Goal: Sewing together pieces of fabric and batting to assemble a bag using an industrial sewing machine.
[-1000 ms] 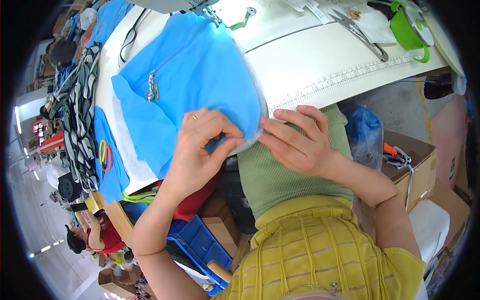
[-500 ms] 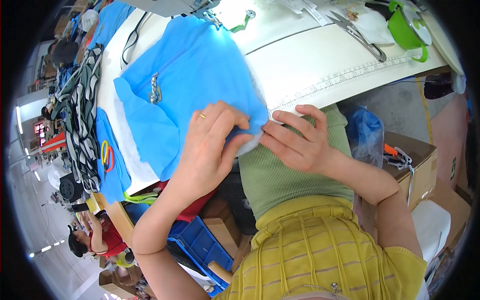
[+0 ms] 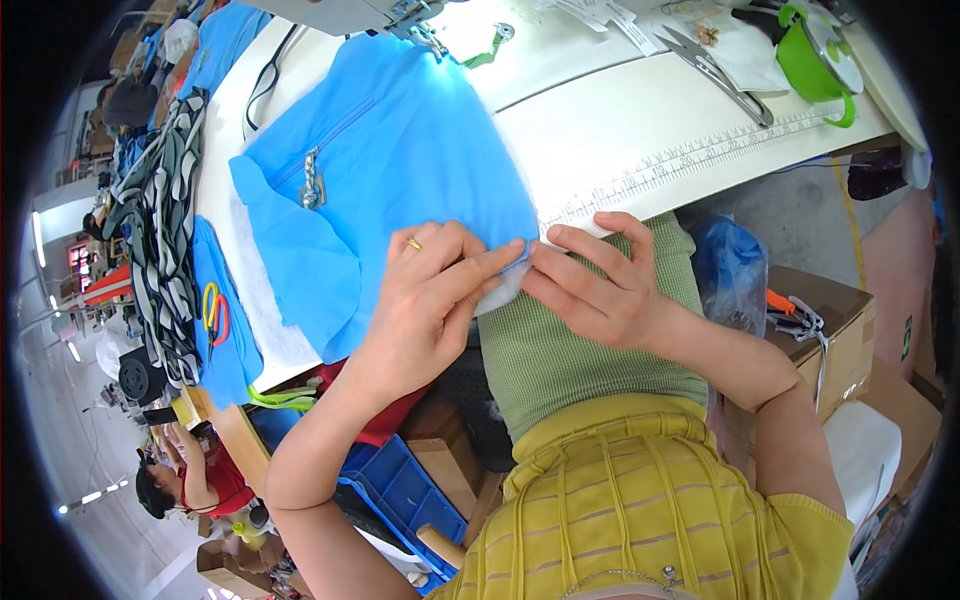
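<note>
A bright blue garment piece (image 3: 400,160) with a zipper and a metal pull (image 3: 312,188) lies on the white sewing table (image 3: 640,120). My left hand (image 3: 425,300), with a ring on it, pinches the garment's near edge at the table's front. My right hand (image 3: 600,290) meets it fingertip to fingertip and grips the same edge, where a bit of white lining shows. The sewing machine's presser foot (image 3: 425,35) stands at the garment's far end.
Scissors (image 3: 715,65) and a green cup (image 3: 815,50) lie at the table's far right. A striped cloth (image 3: 160,240) and more blue pieces (image 3: 225,340) lie left. A cardboard box (image 3: 830,330) stands at my right, a blue crate (image 3: 400,490) below. Another person (image 3: 190,480) sits at lower left.
Both hands have come together at the garment's near edge. The left hand slid right along the fabric and its fingers now pinch the edge next to the right hand's fingertips.
</note>
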The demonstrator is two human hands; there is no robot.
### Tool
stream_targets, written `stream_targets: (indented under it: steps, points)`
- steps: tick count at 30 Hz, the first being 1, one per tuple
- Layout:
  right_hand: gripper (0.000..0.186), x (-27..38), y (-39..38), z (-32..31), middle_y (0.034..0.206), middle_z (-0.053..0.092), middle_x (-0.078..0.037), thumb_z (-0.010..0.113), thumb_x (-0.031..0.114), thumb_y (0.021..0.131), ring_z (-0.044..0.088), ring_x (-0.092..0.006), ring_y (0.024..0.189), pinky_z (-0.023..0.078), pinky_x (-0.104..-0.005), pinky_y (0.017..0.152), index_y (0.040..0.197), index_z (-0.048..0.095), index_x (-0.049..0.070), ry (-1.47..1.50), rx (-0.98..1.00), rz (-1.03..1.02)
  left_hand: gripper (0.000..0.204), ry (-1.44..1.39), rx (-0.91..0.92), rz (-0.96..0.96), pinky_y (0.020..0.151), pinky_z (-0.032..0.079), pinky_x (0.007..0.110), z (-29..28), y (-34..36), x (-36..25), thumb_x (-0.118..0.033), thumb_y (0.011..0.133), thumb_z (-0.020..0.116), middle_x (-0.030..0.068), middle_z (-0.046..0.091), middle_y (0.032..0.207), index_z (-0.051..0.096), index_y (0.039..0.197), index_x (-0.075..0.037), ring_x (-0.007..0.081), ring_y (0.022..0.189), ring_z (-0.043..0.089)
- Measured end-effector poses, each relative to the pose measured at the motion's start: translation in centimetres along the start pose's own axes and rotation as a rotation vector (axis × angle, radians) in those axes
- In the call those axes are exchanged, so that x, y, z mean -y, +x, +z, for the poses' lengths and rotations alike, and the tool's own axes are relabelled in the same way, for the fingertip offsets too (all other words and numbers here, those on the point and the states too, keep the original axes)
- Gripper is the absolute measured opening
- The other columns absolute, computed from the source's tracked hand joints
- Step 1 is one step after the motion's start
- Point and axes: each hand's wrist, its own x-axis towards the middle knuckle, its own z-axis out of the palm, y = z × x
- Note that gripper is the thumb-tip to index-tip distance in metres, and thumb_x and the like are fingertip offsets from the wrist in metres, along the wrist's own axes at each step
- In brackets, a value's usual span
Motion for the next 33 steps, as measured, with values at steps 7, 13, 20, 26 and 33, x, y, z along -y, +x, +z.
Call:
stream_targets:
  steps: [7,13,20,26,33]
  points:
    - [0.041,0.0,2.2,-1.5,0.124,0.068,-0.004,0.077,0.020,0.085,0.065,-0.0202,0.117,0.045,-0.0404,0.099,0.122,0.070,0.007,0.103,0.106,0.140,0.032,0.012,0.018,0.046,0.092,0.039,0.038,0.0,-0.1,0.4,-0.003,0.087,0.073,0.0042,0.056,0.090,0.074,0.119,-0.008,0.0236,0.088,0.057]
    - [0.036,-0.5,3.1,-1.8,0.120,0.068,-0.003,0.078,0.022,0.084,0.065,-0.0200,0.112,0.046,-0.0392,0.095,0.116,0.071,0.007,0.067,0.172,0.079,0.022,-0.038,0.023,-0.007,0.092,0.040,0.038,0.1,-0.4,0.6,-0.006,0.087,0.075,0.0041,0.058,0.092,0.072,0.109,-0.010,0.0254,0.089,0.056]
    - [0.018,-1.7,6.1,-1.8,0.091,0.060,0.000,0.075,0.016,0.077,0.061,-0.0176,0.091,0.047,-0.0365,0.093,0.093,0.070,0.008,0.115,0.191,-0.025,0.011,-0.223,0.101,-0.040,0.089,0.042,0.037,-2.1,0.4,1.2,-0.004,0.091,0.074,0.0072,0.069,0.094,0.073,0.102,-0.006,0.0261,0.089,0.063]
    - [0.010,-2.1,6.3,-1.2,0.089,0.058,0.000,0.071,0.011,0.075,0.060,-0.0177,0.087,0.047,-0.0363,0.093,0.084,0.069,0.008,0.119,0.226,-0.123,0.012,-0.290,0.180,-0.211,0.089,0.046,0.043,-4.4,4.1,1.3,-0.010,0.095,0.071,0.0108,0.070,0.098,0.072,0.104,-0.002,0.0329,0.099,0.064]
    - [0.024,-2.3,6.6,-1.9,0.095,0.066,0.000,0.072,0.012,0.077,0.065,-0.0155,0.090,0.047,-0.0355,0.090,0.100,0.075,0.007,0.122,0.300,-0.169,0.033,0.119,-0.322,0.043,0.106,0.044,0.046,-0.1,6.3,6.9,-0.011,0.093,0.074,0.0122,0.065,0.133,0.071,0.125,-0.005,0.0338,0.123,0.060]
